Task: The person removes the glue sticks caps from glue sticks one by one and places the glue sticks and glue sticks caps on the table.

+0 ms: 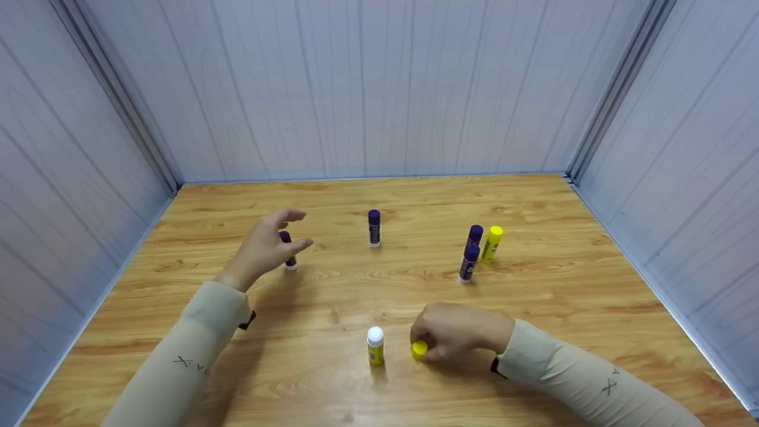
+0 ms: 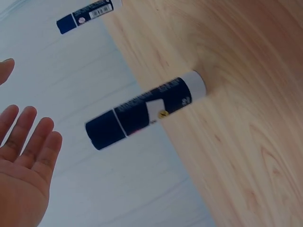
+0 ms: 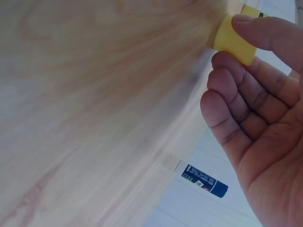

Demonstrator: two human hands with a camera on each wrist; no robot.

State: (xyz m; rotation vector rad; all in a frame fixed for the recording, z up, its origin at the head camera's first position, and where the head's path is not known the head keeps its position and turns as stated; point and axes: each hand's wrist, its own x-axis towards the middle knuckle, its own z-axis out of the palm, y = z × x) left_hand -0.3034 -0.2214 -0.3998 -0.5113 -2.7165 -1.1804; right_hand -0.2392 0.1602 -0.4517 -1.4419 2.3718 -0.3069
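My right hand (image 1: 459, 329) is low over the table at the front, pinching a yellow glue stick cap (image 1: 419, 350) between thumb and fingers; the right wrist view shows the cap (image 3: 234, 40) close to the wood. Left of it stands an uncapped yellow glue stick (image 1: 376, 352) with a white top. My left hand (image 1: 264, 249) is raised with thumb and fingers spread and holds nothing. Partly hidden behind it, an upright dark purple glue stick (image 1: 290, 262) stands on the table; the left wrist view shows this glue stick (image 2: 147, 111) apart from the fingers (image 2: 40, 142).
Another purple glue stick (image 1: 374, 229) stands at the back middle. To the right, two purple glue sticks (image 1: 468, 265) overlap in view, beside a capped yellow glue stick (image 1: 491, 245). Pale panel walls (image 1: 367, 89) enclose the wooden table (image 1: 332, 296) at the back and sides.
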